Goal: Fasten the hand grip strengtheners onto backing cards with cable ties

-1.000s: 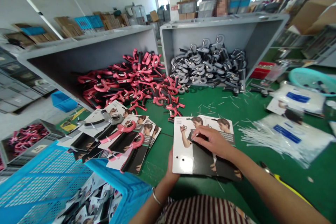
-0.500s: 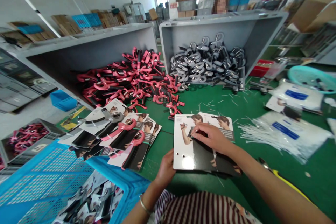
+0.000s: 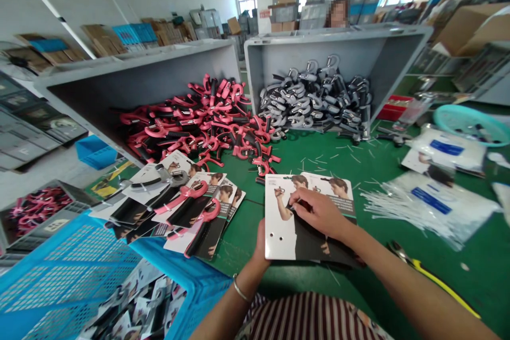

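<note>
Two printed cards (image 3: 279, 223) overlap at the table's front edge, with more cards beneath them. Small holes show near the lower left corner of the upper card. My right hand (image 3: 314, 210) rests on the cards, its fingers bent together over the picture; what the fingertips hold, if anything, is hidden. At the left edge of the cards is my left hand (image 3: 262, 244), its fingers out of sight under or behind them. Further left, cards with pink hand grips (image 3: 203, 218) and a grey hand grip (image 3: 159, 183) lie in a loose pile.
Grey crates hold pink grips (image 3: 215, 122) and grey grips (image 3: 314, 95). White cable ties (image 3: 394, 202) spill from a bag at right, beside yellow-handled pliers (image 3: 438, 279). A blue basket (image 3: 191, 281) stands front left. A person (image 3: 338, 10) is behind the crates.
My left hand has slid further under or behind the cards, hiding its fingers more. My right fingertips are slightly lower on the card, and the view has shifted a little.
</note>
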`<action>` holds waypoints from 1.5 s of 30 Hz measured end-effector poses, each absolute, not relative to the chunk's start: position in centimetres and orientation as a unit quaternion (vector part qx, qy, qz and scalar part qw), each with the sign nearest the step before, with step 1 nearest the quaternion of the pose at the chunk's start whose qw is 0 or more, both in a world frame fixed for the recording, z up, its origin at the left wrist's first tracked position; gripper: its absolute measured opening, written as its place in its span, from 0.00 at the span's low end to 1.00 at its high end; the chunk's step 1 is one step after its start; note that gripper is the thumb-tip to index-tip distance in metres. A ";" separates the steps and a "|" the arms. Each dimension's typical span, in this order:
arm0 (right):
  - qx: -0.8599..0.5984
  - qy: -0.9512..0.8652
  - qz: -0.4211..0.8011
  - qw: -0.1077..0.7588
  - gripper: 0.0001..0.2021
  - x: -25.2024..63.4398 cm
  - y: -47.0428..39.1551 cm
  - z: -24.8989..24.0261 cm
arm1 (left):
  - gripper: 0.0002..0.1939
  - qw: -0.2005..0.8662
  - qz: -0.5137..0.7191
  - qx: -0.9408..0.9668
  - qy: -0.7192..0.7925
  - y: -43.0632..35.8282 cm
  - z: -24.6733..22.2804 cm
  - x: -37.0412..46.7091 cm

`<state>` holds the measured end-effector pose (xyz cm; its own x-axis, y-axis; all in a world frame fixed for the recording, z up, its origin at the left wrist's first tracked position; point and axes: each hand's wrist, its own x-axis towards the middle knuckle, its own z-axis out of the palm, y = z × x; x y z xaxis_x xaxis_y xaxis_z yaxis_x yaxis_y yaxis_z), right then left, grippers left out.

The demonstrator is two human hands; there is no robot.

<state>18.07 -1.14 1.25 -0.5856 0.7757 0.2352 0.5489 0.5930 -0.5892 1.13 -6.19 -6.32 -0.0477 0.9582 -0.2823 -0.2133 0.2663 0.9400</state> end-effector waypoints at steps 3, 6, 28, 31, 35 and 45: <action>-0.332 -0.876 0.251 0.246 0.11 18.6 -1.2 1.4 | 0.05 0.556 0.519 0.349 0.547 -6.5 -5.5 0.9; -0.317 -0.885 0.250 0.233 0.12 18.9 -1.3 1.8 | 0.11 0.527 0.573 0.335 0.531 -6.0 -4.6 0.7; -0.459 -0.739 0.228 0.437 0.06 23.8 -6.4 0.6 | 0.29 0.710 0.477 0.265 0.444 -7.7 -3.0 -0.8; -0.576 -0.704 0.149 0.388 0.07 30.5 -7.9 -2.4 | 0.31 0.721 0.438 0.299 0.446 -6.6 -2.3 -1.3; -0.677 -0.701 0.080 0.210 0.11 38.3 -6.6 -5.6 | 0.34 0.738 0.360 0.374 0.431 -3.9 -0.9 -0.4; -0.707 -0.686 0.075 0.157 0.12 39.9 -1.5 -5.0 | 0.21 0.738 0.334 0.385 0.443 -6.7 -0.8 -1.2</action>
